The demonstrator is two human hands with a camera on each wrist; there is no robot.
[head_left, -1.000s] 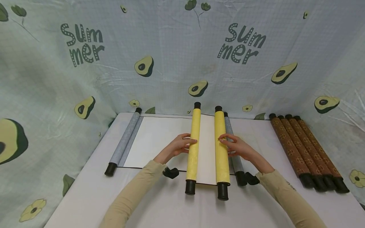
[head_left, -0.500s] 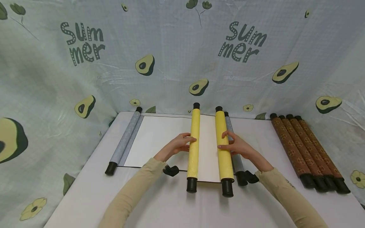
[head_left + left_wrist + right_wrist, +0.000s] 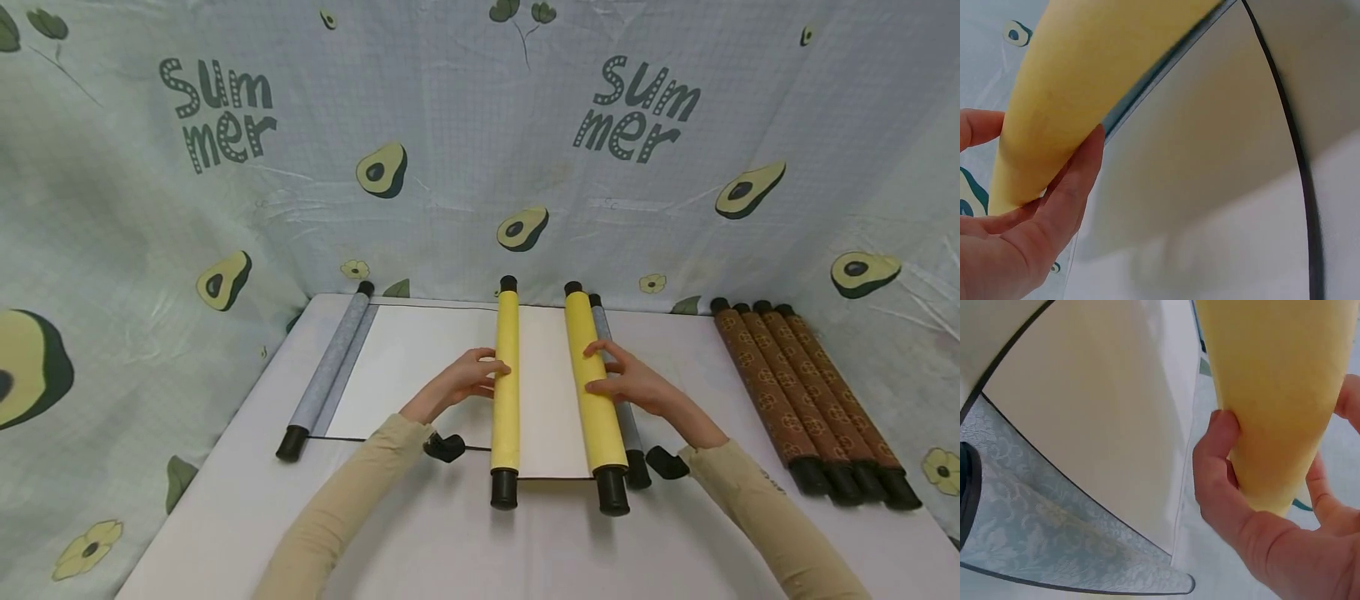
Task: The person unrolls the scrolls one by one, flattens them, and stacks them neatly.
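Note:
A yellow scroll with black end knobs is partly unrolled, a strip of white paper (image 3: pixel 551 400) stretched between its two rolls. My left hand (image 3: pixel 461 382) grips the left roll (image 3: pixel 507 425); in the left wrist view thumb and fingers (image 3: pixel 1088 156) wrap that yellow roll (image 3: pixel 1097 69). The right roll (image 3: pixel 600 425), slightly tilted, is held by my right hand (image 3: pixel 637 383), its fingers curled round the yellow tube (image 3: pixel 1279 394) in the right wrist view. Beneath lies an opened grey-blue scroll: left roll (image 3: pixel 333 367), white sheet (image 3: pixel 420 350), right roll (image 3: pixel 628 421) partly hidden.
Several brown patterned scrolls (image 3: pixel 802 392) with black knobs lie side by side on the right of the white table (image 3: pixel 525 558). Behind the table hangs a pale cloth (image 3: pixel 450 100) printed with avocados; it also covers the sides.
My right hand has shifted its hold and turned the right roll, its near end swinging right. The paper strip between the rolls looks wider. The left roll moved slightly left.

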